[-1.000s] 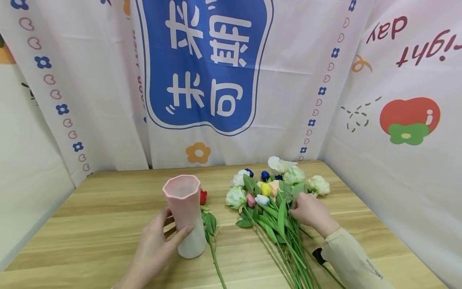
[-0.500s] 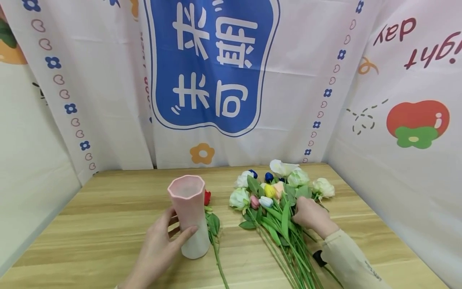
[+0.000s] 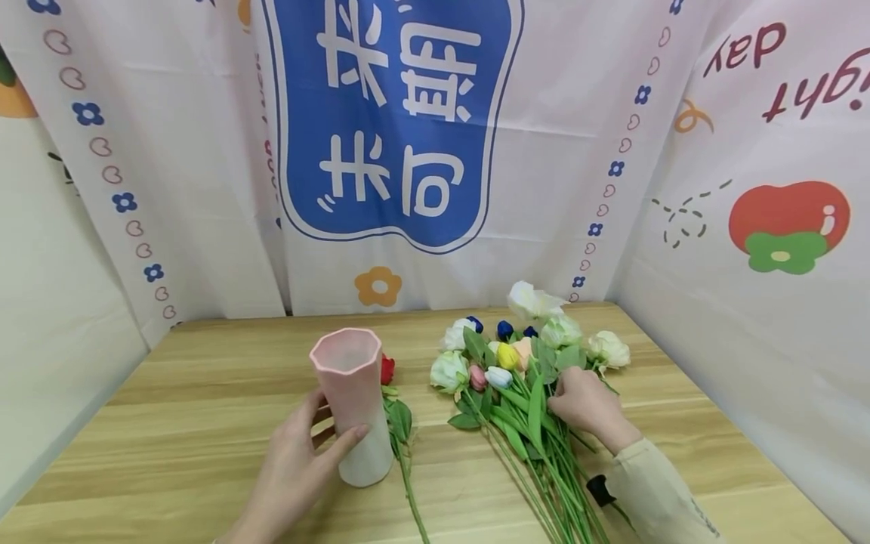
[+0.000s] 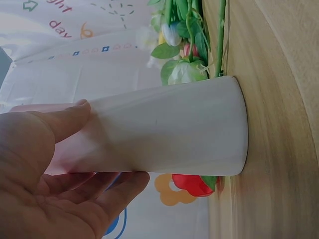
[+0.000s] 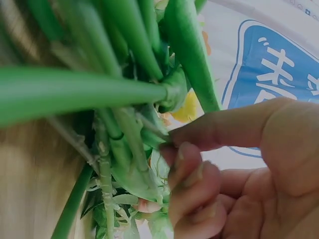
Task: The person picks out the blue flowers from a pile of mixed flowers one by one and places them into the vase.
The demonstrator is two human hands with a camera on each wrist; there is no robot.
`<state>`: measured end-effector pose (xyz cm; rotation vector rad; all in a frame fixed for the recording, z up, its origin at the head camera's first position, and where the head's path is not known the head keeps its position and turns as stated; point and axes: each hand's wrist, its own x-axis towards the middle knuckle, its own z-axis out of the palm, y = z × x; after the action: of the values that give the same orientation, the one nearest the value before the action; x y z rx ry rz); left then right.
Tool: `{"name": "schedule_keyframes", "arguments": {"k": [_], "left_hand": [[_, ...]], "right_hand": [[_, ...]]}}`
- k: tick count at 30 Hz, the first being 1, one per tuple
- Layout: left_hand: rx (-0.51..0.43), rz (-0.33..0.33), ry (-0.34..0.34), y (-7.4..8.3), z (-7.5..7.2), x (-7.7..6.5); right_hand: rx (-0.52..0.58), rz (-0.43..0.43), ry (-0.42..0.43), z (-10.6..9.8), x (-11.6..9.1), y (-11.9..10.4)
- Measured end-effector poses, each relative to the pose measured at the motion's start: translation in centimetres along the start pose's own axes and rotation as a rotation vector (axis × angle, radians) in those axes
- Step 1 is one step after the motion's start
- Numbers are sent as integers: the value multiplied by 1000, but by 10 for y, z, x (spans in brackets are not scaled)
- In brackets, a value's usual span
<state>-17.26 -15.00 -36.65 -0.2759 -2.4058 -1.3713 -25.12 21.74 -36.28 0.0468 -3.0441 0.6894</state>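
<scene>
My left hand [image 3: 299, 453] holds a tall vase [image 3: 360, 423], pink at the rim and white below, with thumb and fingers on either side. The vase stands upright on the table, its white base [image 4: 219, 124] showing in the left wrist view. Behind it, partly hidden, lies a red flower [image 3: 387, 370] on a green stem. At the right, my right hand [image 3: 587, 404] reaches into a pile of artificial flowers. In the right wrist view, its thumb and forefinger pinch a thin green stem [image 5: 154, 128]. A white flower [image 3: 533, 302] tops the pile.
Loose green stems [image 3: 553, 468] run from the flower heads toward the near table edge. Pale green, pink, yellow and blue blooms, such as a yellow tulip [image 3: 507, 355], lie close together. A printed cloth [image 3: 544, 189] hangs behind the wooden table [image 3: 204, 423].
The white flower at the back of the pile has risen slightly. My right hand has moved a little within the stems and leaves. The left hand stays on the vase.
</scene>
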Motion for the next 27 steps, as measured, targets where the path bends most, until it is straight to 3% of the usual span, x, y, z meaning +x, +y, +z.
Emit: {"name": "schedule_keyframes", "arguments": {"k": [8, 15, 22, 27], "left_hand": [[2, 15, 4, 0, -1, 1], [-8, -14, -17, -1, -1, -1], [-7, -25, -18, -1, -1, -4], [-1, 7, 4, 1, 0, 0]], "right_hand": [[79, -88, 150, -2, -2, -5], [86, -143, 294, -4, -7, -8], [91, -159, 327, -4, -13, -11], [113, -190, 359, -7, -12, -13]]}}
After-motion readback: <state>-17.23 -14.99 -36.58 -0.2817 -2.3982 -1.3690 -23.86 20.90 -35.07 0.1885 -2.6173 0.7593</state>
